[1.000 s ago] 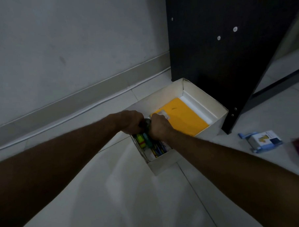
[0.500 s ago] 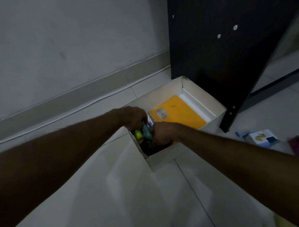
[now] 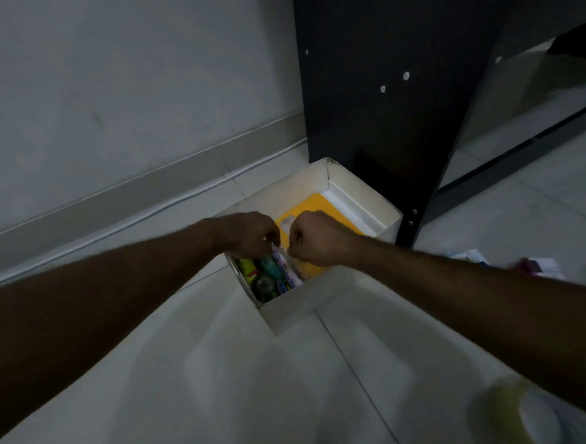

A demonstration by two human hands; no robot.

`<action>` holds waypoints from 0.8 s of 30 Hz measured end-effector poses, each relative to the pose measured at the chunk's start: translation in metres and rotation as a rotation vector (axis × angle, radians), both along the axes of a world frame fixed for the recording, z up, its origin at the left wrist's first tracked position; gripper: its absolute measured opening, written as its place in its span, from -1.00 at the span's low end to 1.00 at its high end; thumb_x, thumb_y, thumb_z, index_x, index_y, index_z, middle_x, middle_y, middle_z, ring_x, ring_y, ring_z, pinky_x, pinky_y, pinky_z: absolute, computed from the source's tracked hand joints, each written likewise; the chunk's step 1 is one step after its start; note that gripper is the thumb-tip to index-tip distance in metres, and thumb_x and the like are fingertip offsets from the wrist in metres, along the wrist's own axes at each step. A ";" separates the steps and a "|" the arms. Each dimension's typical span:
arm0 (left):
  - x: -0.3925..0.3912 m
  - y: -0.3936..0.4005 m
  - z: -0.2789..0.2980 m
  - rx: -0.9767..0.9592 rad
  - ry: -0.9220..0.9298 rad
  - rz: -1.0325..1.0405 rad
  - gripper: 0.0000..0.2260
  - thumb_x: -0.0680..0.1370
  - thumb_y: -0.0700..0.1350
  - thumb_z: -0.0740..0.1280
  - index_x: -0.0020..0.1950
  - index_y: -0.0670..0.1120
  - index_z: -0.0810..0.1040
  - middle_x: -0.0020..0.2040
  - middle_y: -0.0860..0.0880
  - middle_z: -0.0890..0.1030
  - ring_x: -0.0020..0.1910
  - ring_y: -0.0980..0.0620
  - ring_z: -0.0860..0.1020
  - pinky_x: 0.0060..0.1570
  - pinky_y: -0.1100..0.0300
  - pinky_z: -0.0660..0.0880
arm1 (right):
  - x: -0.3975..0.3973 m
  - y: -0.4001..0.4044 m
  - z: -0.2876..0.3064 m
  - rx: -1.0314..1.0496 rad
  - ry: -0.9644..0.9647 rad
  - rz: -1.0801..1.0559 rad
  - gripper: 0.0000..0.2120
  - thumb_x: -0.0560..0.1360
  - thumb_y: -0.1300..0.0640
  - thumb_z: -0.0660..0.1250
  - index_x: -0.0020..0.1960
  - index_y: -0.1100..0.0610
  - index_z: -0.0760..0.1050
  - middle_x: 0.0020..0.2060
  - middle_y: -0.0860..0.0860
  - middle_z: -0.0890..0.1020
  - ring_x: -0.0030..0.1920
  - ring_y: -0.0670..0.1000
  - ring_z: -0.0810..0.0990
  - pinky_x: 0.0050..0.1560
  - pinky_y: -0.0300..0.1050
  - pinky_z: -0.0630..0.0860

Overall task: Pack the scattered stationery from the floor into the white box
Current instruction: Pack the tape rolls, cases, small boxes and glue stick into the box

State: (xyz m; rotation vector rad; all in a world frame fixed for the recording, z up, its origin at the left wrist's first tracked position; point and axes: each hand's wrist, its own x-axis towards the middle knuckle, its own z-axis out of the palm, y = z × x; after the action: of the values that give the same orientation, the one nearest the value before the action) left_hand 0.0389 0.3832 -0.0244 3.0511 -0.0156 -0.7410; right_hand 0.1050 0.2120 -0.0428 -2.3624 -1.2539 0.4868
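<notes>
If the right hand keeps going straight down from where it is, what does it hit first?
Most likely the yellow notebook lying flat in the white box: the right hand is curled just above its near end, beside the pens and markers. Depth is unclear; it may already touch.

Pale tiled floor [image 3: 224,376] carries the white box [image 3: 361,198], set against the foot of a dark furniture panel [image 3: 381,117]; right of the box lie blurred small packets [image 3: 535,266]; nearer, right of the box, a blurred yellowish object [image 3: 515,413].
</notes>
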 end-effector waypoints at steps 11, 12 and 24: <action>0.017 -0.108 0.015 -0.243 -0.500 -0.212 -0.90 0.55 0.02 0.27 -0.06 0.04 0.55 -0.22 0.12 0.49 -0.25 0.13 0.44 -0.23 0.19 0.39 | 0.054 -0.176 0.023 0.147 -0.166 -0.230 -0.85 0.49 0.05 0.37 -0.20 0.10 0.58 -0.39 -0.08 0.58 -0.40 -0.15 0.52 -0.32 -0.13 0.54; 0.020 -0.122 0.015 -0.258 -0.526 -0.229 -0.90 0.55 0.02 0.27 -0.07 0.04 0.53 -0.25 0.12 0.48 -0.27 0.13 0.42 -0.26 0.21 0.36 | 0.059 -0.192 0.016 0.095 -0.170 -0.246 -0.85 0.49 0.06 0.37 -0.19 0.12 0.59 -0.36 -0.06 0.60 -0.39 -0.14 0.52 -0.29 -0.11 0.55; 0.068 -0.249 -0.035 -0.433 -0.207 -0.094 -0.61 0.50 0.06 0.39 0.28 0.00 0.44 0.12 -0.01 0.52 -0.09 0.10 0.49 -0.09 0.17 0.49 | 0.088 -0.265 -0.060 -0.432 -0.229 -0.234 -0.25 0.48 0.06 0.40 0.56 0.01 0.10 0.45 0.07 0.35 0.30 0.18 0.39 0.27 0.16 0.41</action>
State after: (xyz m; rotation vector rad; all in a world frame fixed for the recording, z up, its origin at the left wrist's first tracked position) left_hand 0.1064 0.1341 -0.0590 2.7056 -0.2821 -0.3588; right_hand 0.1929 -0.0533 -0.1028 -2.9576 -1.0196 0.4566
